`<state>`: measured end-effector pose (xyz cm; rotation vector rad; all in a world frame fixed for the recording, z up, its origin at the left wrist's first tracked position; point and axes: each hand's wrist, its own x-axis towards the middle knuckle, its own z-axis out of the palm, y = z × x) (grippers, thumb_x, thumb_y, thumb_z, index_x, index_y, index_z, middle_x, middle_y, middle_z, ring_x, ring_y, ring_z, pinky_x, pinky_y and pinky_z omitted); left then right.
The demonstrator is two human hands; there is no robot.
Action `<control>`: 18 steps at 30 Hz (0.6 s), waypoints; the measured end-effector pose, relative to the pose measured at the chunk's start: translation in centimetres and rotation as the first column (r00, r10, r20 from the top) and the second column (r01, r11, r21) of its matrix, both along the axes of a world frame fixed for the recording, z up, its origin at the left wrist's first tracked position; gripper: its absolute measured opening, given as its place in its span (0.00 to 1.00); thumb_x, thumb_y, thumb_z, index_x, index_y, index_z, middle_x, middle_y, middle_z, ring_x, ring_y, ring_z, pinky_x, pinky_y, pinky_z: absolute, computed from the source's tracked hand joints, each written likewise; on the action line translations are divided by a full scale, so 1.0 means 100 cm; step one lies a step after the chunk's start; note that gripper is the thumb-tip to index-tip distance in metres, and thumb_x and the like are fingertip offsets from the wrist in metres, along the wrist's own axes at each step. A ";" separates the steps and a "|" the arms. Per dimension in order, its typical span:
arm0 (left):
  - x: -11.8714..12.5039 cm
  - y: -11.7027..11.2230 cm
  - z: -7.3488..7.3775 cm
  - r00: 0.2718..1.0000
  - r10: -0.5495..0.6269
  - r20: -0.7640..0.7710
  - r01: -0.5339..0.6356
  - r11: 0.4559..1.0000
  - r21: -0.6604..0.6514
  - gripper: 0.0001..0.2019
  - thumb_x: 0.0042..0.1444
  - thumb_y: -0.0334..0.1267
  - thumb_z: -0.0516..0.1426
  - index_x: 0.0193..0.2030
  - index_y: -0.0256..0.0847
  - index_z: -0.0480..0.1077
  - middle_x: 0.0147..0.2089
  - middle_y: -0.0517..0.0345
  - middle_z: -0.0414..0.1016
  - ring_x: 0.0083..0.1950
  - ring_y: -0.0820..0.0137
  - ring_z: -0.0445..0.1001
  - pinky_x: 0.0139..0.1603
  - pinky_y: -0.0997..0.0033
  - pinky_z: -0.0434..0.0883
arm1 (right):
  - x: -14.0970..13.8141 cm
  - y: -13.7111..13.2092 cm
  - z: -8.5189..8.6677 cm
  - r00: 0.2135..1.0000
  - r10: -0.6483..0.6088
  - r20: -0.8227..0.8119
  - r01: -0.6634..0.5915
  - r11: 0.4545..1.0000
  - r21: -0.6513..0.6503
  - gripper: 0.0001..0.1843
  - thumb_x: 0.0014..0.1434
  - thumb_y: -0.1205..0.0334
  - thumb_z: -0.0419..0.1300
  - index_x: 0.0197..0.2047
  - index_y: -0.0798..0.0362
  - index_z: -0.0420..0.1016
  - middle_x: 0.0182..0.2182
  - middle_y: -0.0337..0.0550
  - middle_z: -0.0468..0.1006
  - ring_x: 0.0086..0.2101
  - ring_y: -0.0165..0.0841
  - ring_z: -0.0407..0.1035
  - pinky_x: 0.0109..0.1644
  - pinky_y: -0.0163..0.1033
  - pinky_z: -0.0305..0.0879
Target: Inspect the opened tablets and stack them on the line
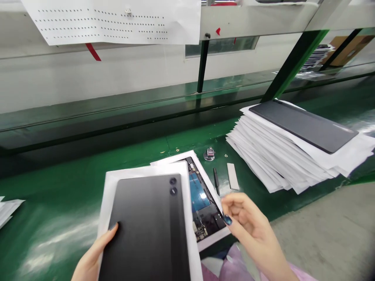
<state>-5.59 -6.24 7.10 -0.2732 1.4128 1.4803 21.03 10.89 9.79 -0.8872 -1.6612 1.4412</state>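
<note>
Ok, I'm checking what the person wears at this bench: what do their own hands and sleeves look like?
Both the left hand and right hand are ungloved, with dark, bluish polish on the thumbnails. A light purple sleeve shows at the right forearm; the left sleeve is out of view.

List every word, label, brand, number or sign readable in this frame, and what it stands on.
None can be read.
Hanging white sheet: rows of dark dots, no legible characters.
Dark panel on paper stack: pale mark, too blurred.
Small clear-based device: markings too small.
</note>
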 end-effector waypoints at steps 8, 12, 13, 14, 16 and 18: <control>0.018 0.019 -0.013 0.953 0.182 0.242 -0.245 0.933 0.263 0.12 0.61 0.35 0.57 0.37 0.37 0.84 0.36 0.46 0.85 0.47 0.46 0.81 0.56 0.50 0.76 | -0.014 -0.021 -0.025 0.901 0.430 -0.046 -0.391 0.765 -0.511 0.16 0.57 0.52 0.69 0.43 0.52 0.73 0.28 0.36 0.71 0.22 0.26 0.68 0.24 0.29 0.62; 0.027 0.022 -0.029 0.953 0.141 0.270 -0.235 0.905 0.355 0.16 0.64 0.32 0.52 0.41 0.37 0.84 0.44 0.46 0.84 0.55 0.48 0.78 0.61 0.53 0.71 | -0.026 -0.030 -0.044 0.913 0.233 -0.336 -0.401 0.676 -0.618 0.34 0.51 0.46 0.73 0.57 0.50 0.73 0.37 0.46 0.80 0.37 0.40 0.77 0.41 0.42 0.74; 0.031 0.023 -0.032 0.949 0.122 0.291 -0.231 0.897 0.377 0.17 0.65 0.31 0.51 0.41 0.39 0.84 0.44 0.47 0.84 0.56 0.50 0.77 0.63 0.53 0.70 | -0.029 -0.033 -0.047 0.910 0.168 -0.379 -0.388 0.669 -0.634 0.38 0.48 0.46 0.75 0.60 0.48 0.72 0.42 0.48 0.81 0.42 0.42 0.77 0.48 0.45 0.73; 0.035 0.026 -0.033 0.945 0.109 0.308 -0.233 0.885 0.403 0.18 0.65 0.31 0.51 0.40 0.40 0.84 0.43 0.49 0.85 0.57 0.52 0.77 0.64 0.54 0.68 | -0.032 -0.037 -0.049 0.901 0.118 -0.416 -0.385 0.659 -0.646 0.41 0.46 0.46 0.76 0.61 0.46 0.71 0.47 0.49 0.81 0.48 0.45 0.76 0.54 0.47 0.71; 0.045 0.032 -0.033 0.941 0.094 0.325 -0.239 0.865 0.442 0.18 0.65 0.29 0.51 0.40 0.41 0.84 0.43 0.51 0.85 0.57 0.54 0.77 0.67 0.55 0.66 | -0.037 -0.044 -0.051 0.881 0.063 -0.469 -0.399 0.632 -0.664 0.46 0.42 0.47 0.78 0.63 0.42 0.69 0.54 0.50 0.79 0.56 0.47 0.71 0.61 0.48 0.66; 0.053 0.039 -0.031 0.942 0.114 0.315 -0.257 0.848 0.463 0.18 0.65 0.28 0.51 0.38 0.41 0.84 0.42 0.51 0.85 0.56 0.55 0.78 0.68 0.56 0.63 | -0.041 -0.049 -0.053 0.879 0.036 -0.475 -0.390 0.628 -0.673 0.47 0.43 0.48 0.77 0.65 0.41 0.68 0.56 0.50 0.78 0.58 0.48 0.69 0.62 0.49 0.65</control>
